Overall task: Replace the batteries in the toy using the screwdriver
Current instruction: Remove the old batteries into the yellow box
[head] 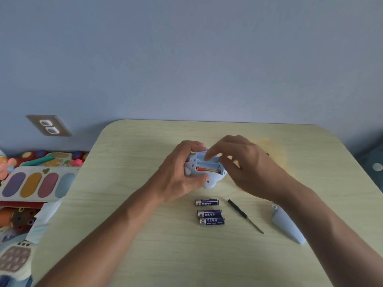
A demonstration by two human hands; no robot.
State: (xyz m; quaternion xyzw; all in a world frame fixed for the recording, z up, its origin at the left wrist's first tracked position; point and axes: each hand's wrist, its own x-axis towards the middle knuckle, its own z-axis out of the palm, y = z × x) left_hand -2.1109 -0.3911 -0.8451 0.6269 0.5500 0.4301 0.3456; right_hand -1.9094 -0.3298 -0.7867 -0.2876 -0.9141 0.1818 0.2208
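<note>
A pale blue toy (211, 180) is held upside down above the table, its battery bay uncovered. One orange battery (207, 169) lies in the bay's near slot. My left hand (182, 172) grips the toy from its left side. My right hand (242, 162) hovers over the bay with fingers spread, the index fingertip reaching into the far slot. Three dark blue batteries (209, 213) lie side by side on the table just below the toy. A small black screwdriver (244, 215) rests to their right. The pale blue battery cover (287, 224) lies further right.
The light wooden table (145, 235) ends at the wall behind. Colourful toys and a board with oval colour patches (37, 184) are piled beside the table's left edge. A wall socket (49, 125) sits at the left.
</note>
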